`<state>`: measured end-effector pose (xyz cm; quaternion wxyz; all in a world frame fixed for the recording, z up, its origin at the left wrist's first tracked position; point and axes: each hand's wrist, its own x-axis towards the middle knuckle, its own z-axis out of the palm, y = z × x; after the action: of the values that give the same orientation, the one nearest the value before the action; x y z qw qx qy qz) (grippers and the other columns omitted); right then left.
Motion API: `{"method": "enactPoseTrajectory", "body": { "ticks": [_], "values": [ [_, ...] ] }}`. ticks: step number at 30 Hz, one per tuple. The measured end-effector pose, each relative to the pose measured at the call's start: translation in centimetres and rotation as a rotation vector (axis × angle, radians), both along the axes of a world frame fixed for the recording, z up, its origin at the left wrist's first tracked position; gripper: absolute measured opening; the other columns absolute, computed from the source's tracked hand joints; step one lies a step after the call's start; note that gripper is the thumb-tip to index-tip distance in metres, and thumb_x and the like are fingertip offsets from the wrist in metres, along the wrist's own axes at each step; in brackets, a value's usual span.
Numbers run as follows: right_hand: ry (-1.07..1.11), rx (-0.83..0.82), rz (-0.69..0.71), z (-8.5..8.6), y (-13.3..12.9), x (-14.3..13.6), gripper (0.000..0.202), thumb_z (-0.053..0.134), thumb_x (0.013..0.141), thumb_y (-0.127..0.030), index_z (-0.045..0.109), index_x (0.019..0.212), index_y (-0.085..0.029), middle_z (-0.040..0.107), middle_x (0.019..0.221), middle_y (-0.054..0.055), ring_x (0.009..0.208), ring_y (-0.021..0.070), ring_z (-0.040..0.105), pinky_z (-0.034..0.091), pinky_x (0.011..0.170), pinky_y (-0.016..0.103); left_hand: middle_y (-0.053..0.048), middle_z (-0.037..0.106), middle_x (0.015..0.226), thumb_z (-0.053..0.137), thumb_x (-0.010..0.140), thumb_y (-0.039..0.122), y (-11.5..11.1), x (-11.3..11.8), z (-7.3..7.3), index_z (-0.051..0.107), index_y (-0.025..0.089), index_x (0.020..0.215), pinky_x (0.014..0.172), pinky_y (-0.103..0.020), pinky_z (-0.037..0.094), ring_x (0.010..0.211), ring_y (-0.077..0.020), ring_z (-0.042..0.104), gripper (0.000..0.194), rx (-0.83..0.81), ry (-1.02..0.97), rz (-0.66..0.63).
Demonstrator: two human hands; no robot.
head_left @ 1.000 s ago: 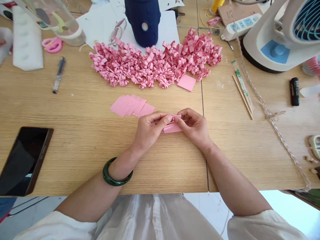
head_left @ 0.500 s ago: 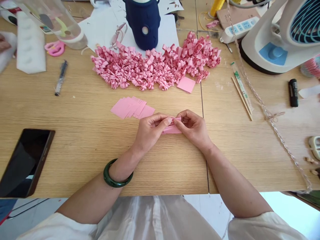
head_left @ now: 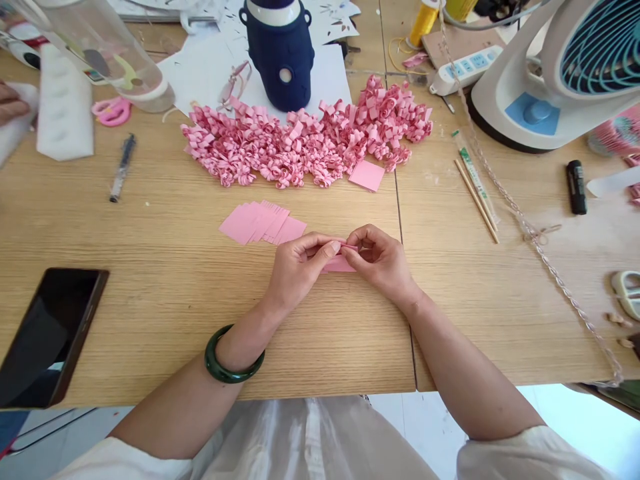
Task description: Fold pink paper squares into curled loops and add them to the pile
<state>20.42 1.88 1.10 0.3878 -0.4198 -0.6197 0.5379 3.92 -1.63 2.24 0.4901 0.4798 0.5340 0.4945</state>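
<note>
Between their fingertips, my left hand (head_left: 303, 263) and my right hand (head_left: 383, 260) pinch one pink paper piece (head_left: 349, 247), which looks rolled or folded along its upper edge. Both hands are closed on it, and the fingers hide part of it. Just below it more pink paper (head_left: 340, 264) shows on the table. Left of my left hand lie fanned-out pink paper squares (head_left: 255, 222). Farther back is a long heap of curled pink paper flowers (head_left: 300, 143), with a small stack of pink squares (head_left: 367, 175) at its front right.
A phone (head_left: 50, 333) lies at left, with a pen (head_left: 122, 168) and pink scissors (head_left: 112, 111) beyond. A dark blue bottle (head_left: 281, 60) stands behind the heap. At right are a fan (head_left: 530, 80), a power strip (head_left: 465, 70), wooden sticks (head_left: 477, 200) and a marker (head_left: 577, 187). Another person's hand (head_left: 11, 103) shows far left.
The view has shifted slightly. My fingers have moved a little on the pink paper, and its upper edge now looks narrower, more rolled or folded over.
</note>
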Motion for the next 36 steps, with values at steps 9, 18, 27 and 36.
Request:
{"method": "enactPoseTrajectory", "body": {
  "ticks": [9,18,27,36],
  "values": [
    [0.054,-0.076,-0.013,0.4,0.0,-0.3,0.026,0.074,0.083,-0.043,0.063,0.080,-0.019,0.065,0.074,0.000,0.062,0.0099,0.056,0.045,0.050,0.022,-0.005,0.079,0.092,0.072,0.085,0.038,0.0,0.1,0.3,0.078,0.020,0.086,0.081,-0.030,0.059,0.088,-0.0195,0.073,0.020,-0.018,0.041,0.045],
    [0.040,-0.038,-0.021,0.6,0.1,-0.1,0.024,0.071,0.085,-0.042,0.066,0.078,-0.019,0.068,0.075,0.001,0.066,0.0115,0.061,0.051,0.060,0.025,-0.005,0.079,0.092,0.072,0.085,0.037,0.0,0.1,0.2,0.077,0.019,0.088,0.085,-0.029,0.058,0.089,-0.0185,0.073,0.019,-0.001,0.054,0.052],
    [0.076,-0.105,-0.161,1.0,0.3,0.0,0.030,0.074,0.083,-0.046,0.065,0.075,-0.019,0.062,0.068,-0.001,0.059,0.0092,0.053,0.046,0.055,0.023,-0.006,0.080,0.096,0.075,0.083,0.045,0.0,0.2,0.5,0.080,0.020,0.092,0.084,-0.029,0.057,0.093,-0.0203,0.073,0.027,0.003,0.059,0.002],
    [0.176,-0.280,-0.028,1.3,0.0,-0.1,0.037,0.080,0.076,-0.054,0.066,0.082,-0.020,0.067,0.074,-0.001,0.058,0.0121,0.062,0.059,0.054,0.028,-0.003,0.076,0.081,0.073,0.084,0.045,0.0,0.0,-0.3,0.080,0.020,0.088,0.073,-0.025,0.056,0.082,-0.0172,0.070,0.026,0.026,0.083,0.096]
  ]
}}
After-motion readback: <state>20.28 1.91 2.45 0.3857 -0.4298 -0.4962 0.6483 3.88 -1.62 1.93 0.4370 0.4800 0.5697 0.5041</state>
